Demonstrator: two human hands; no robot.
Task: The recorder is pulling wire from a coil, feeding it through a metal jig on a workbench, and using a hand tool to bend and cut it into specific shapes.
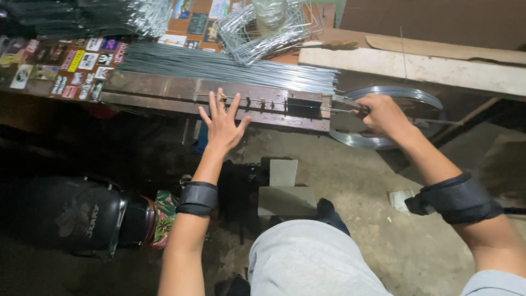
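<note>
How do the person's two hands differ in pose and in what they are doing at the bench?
The left hand is open with fingers spread, reaching toward the wire jig and holding nothing; the right hand is closed around a handle beside the coiled wire. The left sits mid-bench, the right at its end. Both forearms wear black wrist bands.

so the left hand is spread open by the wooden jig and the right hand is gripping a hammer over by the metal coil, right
Not quite. The head view shows the left hand spread open by the wooden jig, but the right hand is closed on a thin wire beside the metal coil, not a hammer.
</note>
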